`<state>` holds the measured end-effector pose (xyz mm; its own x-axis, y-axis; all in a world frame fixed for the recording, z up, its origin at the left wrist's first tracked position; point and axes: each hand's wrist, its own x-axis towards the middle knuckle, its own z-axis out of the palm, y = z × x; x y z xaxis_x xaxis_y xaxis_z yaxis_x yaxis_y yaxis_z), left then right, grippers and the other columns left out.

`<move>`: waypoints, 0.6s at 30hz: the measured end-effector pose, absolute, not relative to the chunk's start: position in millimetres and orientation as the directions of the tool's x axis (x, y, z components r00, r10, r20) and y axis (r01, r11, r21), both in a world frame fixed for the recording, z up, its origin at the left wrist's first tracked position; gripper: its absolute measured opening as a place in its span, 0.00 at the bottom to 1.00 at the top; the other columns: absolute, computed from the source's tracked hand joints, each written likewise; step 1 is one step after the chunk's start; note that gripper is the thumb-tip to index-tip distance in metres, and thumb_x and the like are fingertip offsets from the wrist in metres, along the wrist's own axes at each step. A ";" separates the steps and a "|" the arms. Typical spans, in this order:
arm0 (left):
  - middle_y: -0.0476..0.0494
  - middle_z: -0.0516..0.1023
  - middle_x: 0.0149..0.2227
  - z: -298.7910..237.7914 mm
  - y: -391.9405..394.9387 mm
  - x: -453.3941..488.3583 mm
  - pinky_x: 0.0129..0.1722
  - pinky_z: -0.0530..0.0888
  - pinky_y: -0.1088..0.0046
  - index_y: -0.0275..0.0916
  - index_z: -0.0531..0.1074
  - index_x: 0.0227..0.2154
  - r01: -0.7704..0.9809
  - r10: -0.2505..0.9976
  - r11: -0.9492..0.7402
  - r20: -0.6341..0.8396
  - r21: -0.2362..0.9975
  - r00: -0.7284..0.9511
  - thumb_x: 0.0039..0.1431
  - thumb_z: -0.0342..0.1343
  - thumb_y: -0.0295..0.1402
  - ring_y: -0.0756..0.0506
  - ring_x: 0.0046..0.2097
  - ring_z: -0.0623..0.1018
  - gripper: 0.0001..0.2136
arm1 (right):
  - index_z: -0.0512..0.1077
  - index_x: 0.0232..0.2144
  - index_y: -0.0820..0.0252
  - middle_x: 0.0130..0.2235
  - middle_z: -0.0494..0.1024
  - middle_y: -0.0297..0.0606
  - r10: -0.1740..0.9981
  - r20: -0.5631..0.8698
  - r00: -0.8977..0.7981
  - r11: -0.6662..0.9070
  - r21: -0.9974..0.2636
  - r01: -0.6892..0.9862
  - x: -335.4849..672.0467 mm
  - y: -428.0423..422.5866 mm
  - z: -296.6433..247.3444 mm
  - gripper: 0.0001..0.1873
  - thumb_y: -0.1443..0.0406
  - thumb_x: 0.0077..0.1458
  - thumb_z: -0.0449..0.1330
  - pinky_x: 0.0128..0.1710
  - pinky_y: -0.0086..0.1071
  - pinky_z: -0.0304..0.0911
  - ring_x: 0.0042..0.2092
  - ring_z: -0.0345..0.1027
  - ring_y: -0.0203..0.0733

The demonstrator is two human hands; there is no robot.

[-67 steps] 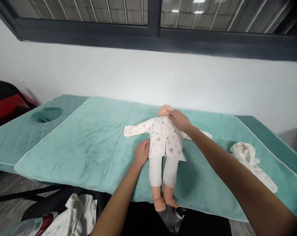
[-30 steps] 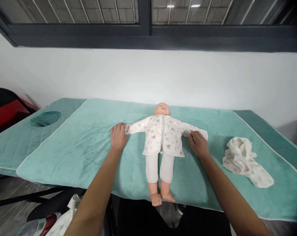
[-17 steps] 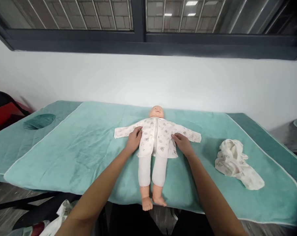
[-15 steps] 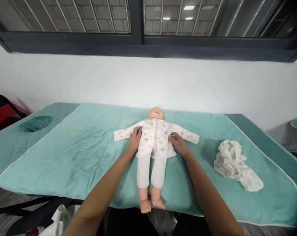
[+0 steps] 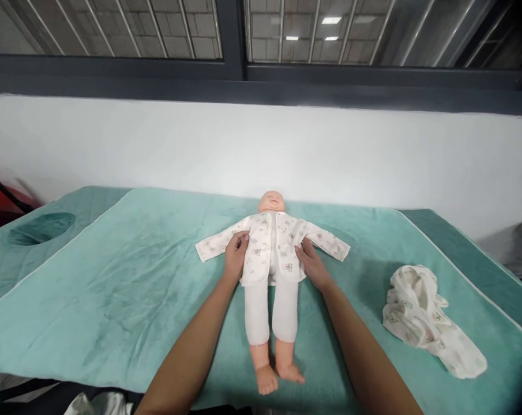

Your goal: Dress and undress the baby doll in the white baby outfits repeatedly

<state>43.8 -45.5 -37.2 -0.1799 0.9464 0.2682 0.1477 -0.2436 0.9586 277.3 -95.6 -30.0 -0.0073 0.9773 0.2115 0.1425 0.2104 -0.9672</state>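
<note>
While the doll lies on its back along the middle of the teal towel, head towards the wall and bare feet towards the near edge, both of the person's hands rest against its trunk. The doll wears a printed jacket, closed down the front, with both sleeves spread flat to either side, and plain white trousers.

The left hand sits on the jacket's side just below the sleeve; its fingers are bent onto the cloth, and whether this grip pinches the fabric cannot be told. The right hand lies on the opposite side of the jacket, touching its edge. Its fingers are stretched out and its grip is slack, closed round nothing. Both forearms reach in from the lower edge of the view, one on each side of the doll's legs.

The towel covers a massage bed with a darker teal cover, which shows a round face hole at the far left. A crumpled garment of similar printed cloth lies on the towel well apart from the doll, to the right. Above the wall runs a dark window frame.
</note>
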 end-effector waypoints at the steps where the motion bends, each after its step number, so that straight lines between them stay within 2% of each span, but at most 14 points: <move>1: 0.45 0.79 0.37 -35.4 -48.0 42.4 0.42 0.72 0.70 0.39 0.77 0.41 0.137 0.943 -0.247 0.270 0.959 -0.193 0.61 0.56 0.43 0.46 0.39 0.76 0.15 | 0.66 0.57 0.45 0.62 0.70 0.35 0.982 0.187 -0.013 0.187 -0.970 0.157 277.8 -98.3 -26.5 0.24 0.50 0.61 0.53 0.61 0.42 0.60 0.64 0.62 0.46; 5: 0.45 0.79 0.39 -29.7 -55.2 35.7 0.45 0.72 0.70 0.40 0.78 0.40 0.147 0.912 -0.317 0.343 0.937 -0.224 0.61 0.56 0.43 0.46 0.41 0.76 0.13 | 0.74 0.47 0.49 0.51 0.79 0.36 0.993 0.032 -0.113 0.052 -0.982 0.184 285.1 -110.9 -13.7 0.21 0.47 0.60 0.54 0.54 0.42 0.65 0.53 0.72 0.50; 9: 0.49 0.75 0.32 -28.1 -59.0 32.5 0.37 0.71 0.72 0.40 0.77 0.41 0.206 0.914 -0.349 0.381 0.914 -0.140 0.62 0.56 0.41 0.49 0.35 0.74 0.12 | 0.77 0.39 0.53 0.41 0.81 0.35 0.960 -0.081 -0.268 -0.019 -0.974 0.226 300.9 -120.6 -10.0 0.23 0.45 0.60 0.53 0.46 0.40 0.67 0.43 0.74 0.49; 11: 0.48 0.74 0.32 -26.4 -61.1 32.3 0.37 0.70 0.72 0.41 0.77 0.40 0.267 0.878 -0.436 0.472 0.860 -0.086 0.63 0.56 0.39 0.49 0.34 0.73 0.10 | 0.77 0.34 0.56 0.37 0.81 0.36 0.980 -0.079 -0.181 -0.015 -0.943 0.331 308.6 -122.7 -13.0 0.25 0.44 0.60 0.52 0.42 0.38 0.66 0.40 0.72 0.49; 14: 0.45 0.75 0.38 -20.8 -64.4 31.9 0.43 0.71 0.67 0.41 0.76 0.39 0.370 0.753 -0.616 0.658 0.695 0.019 0.63 0.56 0.36 0.46 0.42 0.74 0.07 | 0.76 0.34 0.57 0.34 0.79 0.38 0.987 0.082 0.139 0.008 -0.885 0.466 312.6 -124.3 -19.5 0.25 0.44 0.59 0.54 0.39 0.37 0.64 0.37 0.70 0.47; 16: 0.43 0.75 0.40 -16.0 -66.0 31.1 0.48 0.71 0.64 0.41 0.76 0.41 0.423 0.670 -0.705 0.730 0.569 0.134 0.62 0.58 0.35 0.45 0.46 0.74 0.07 | 0.74 0.36 0.58 0.35 0.78 0.39 0.931 0.206 0.302 0.043 -0.882 0.469 307.8 -125.8 -20.5 0.23 0.46 0.58 0.55 0.37 0.36 0.64 0.36 0.69 0.45; 18: 0.43 0.76 0.41 -11.9 -67.2 30.2 0.48 0.71 0.63 0.42 0.76 0.43 0.461 0.614 -0.757 0.745 0.463 0.261 0.61 0.59 0.34 0.44 0.46 0.74 0.08 | 0.72 0.35 0.57 0.35 0.77 0.39 0.893 0.285 0.349 0.103 -0.884 0.457 297.1 -126.8 -15.9 0.21 0.47 0.59 0.56 0.36 0.35 0.63 0.36 0.68 0.44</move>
<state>30.2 -67.2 -11.9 0.2607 0.6138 0.7452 0.4609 -0.7574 0.4626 297.1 -126.8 -15.9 0.3486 0.8930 0.2847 0.4569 0.1034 -0.8835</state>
